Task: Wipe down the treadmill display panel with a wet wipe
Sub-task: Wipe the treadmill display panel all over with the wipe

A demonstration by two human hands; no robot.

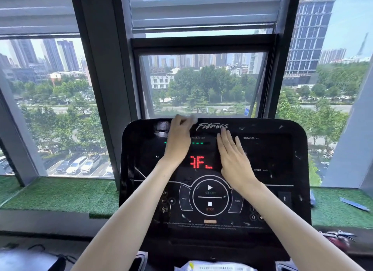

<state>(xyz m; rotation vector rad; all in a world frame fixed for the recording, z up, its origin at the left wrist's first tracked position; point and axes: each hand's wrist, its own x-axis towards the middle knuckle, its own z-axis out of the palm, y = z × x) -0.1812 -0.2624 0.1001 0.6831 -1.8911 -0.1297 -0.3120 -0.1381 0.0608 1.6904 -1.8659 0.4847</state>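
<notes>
Left hand up at top edge of glossy black treadmill display panel, fingers curled round a crumpled white wet wipe, which is motion-blurred and sits on the panel rim just left of the silver "Fitness" logo. Right hand lies flat on the panel, fingers straight, spread a bit and holding nothing, just right of the red LED readout. Round START/STOP control ring is below the hands. Panel surface shows white scuffs and specks. White soft wipe packet at bottom edge, partly cut off. Beyond the panel, a dark-framed window with grey roller blinds half down. Green artificial-turf sill runs either side, with a thin blue flat item on it at right. Outside are trees, parked cars and tall buildings.
</notes>
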